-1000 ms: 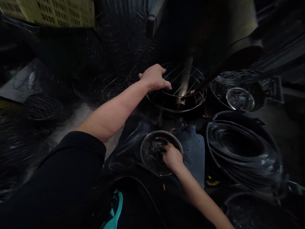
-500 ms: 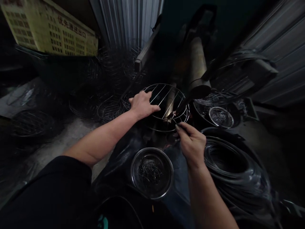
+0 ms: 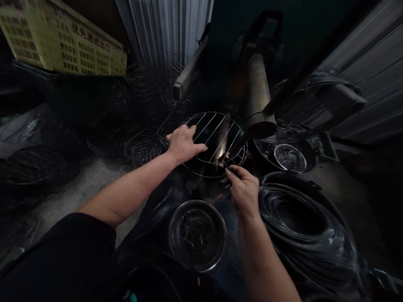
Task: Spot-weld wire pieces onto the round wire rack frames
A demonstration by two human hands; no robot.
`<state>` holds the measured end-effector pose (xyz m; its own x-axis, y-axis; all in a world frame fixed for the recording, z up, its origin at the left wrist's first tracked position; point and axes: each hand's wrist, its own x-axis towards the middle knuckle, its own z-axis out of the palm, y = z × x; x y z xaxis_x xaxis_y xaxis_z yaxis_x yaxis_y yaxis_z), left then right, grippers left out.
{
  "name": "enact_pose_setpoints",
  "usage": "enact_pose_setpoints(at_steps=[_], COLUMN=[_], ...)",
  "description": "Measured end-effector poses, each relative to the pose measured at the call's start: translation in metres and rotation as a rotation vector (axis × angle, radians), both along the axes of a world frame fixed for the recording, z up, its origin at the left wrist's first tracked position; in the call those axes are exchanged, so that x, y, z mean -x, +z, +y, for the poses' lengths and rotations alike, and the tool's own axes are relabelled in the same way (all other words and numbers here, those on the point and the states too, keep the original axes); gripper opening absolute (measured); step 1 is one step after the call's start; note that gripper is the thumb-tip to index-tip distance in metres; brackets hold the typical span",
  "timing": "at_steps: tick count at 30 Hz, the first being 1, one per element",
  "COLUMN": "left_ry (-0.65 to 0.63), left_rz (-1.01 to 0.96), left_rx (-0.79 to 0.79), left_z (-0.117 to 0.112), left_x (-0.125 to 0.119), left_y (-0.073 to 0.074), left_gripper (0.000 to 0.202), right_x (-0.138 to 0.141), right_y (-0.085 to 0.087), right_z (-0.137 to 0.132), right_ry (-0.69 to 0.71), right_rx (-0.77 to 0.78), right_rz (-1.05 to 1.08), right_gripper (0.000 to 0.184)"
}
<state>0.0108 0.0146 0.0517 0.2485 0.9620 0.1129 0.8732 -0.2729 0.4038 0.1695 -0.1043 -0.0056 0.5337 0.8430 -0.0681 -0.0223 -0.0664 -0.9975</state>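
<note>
My left hand point(image 3: 183, 144) rests palm down on the left rim of a round wire rack point(image 3: 217, 144), fingers curled over the wires. At the rack's near edge my right hand point(image 3: 242, 188) is pinched shut on something small that I cannot make out. A metal arm of a machine point(image 3: 257, 96) comes down onto the rack from behind. A steel bowl point(image 3: 174, 243) holding several short wire pieces sits in front of me, below both hands.
Coils of dark wire rings point(image 3: 307, 226) lie at the right. A second steel bowl point(image 3: 289, 157) sits behind them. More round wire racks point(image 3: 143, 147) are piled at the left and back. Corrugated metal wall point(image 3: 170, 29) and a yellow sign point(image 3: 63, 42) stand behind.
My right hand came up out of the steel bowl to the near edge of the wire rack, pinched shut. My left hand stayed on the rack's rim.
</note>
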Motion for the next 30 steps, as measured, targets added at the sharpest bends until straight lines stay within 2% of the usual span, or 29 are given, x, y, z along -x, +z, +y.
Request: enact_pose_setpoints(at_steps=[4,11,18,22,24,28,30], left_ry=[-0.007,-0.003,0.000,-0.015,-0.029,-0.030,-0.040], left_rz=[-0.012,-0.012,0.017,0.023,0.013,-0.011,-0.011], left_rx=[0.014,0.039,0.035,0.002,-0.001,0.017,0.018], left_z=[0.002,0.009,0.016,0.014,0.013,0.011,0.010], left_x=[0.000,-0.002,-0.004,-0.006,-0.006,-0.006,-0.005], left_y=[0.000,0.000,0.001,0.001,0.001,-0.002,-0.003], left_gripper=[0.056,0.057,0.058,0.061,0.060,0.061,0.062], right_x=[0.006,0.013,0.015,0.014,0.015,0.021,0.022], right_y=[0.000,-0.003,0.012,0.019,0.016,0.001,-0.007], right_z=[0.003,0.004,0.012,0.014,0.013,0.006,0.003], right_ry=[-0.063,-0.117,-0.130,-0.056,-0.064,-0.183,-0.192], right_rx=[-0.070,-0.132,-0.069,0.007,-0.008,-0.142,-0.140], right_rz=[0.088,0.118,0.288,0.377,0.347,0.154,0.092], right_gripper=[0.029,0.026,0.027,0.032,0.031,0.028,0.028])
